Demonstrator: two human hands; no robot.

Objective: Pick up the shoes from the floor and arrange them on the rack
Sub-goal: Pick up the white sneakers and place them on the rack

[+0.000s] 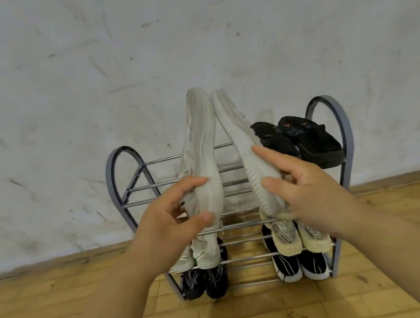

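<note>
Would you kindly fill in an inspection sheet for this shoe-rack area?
Surface: wooden floor, rack standing on it.
Job's things: left white shoe and right white shoe held toes-up; black slippers on top tier; whitish pair and cream pair on middle tier; dark pair and black striped pair on bottom tier.
Clutter: nothing seen.
Hands: left hand grips the left white shoe; right hand grips the right white shoe.
Cables: nothing seen.
Surroundings: scuffed white wall behind.

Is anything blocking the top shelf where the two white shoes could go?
Only partly. Black shoes fill the right end of the top shelf. Its left end shows bare bars, and nothing visible lies between there and the white shoes in the left hand and right hand.
</note>
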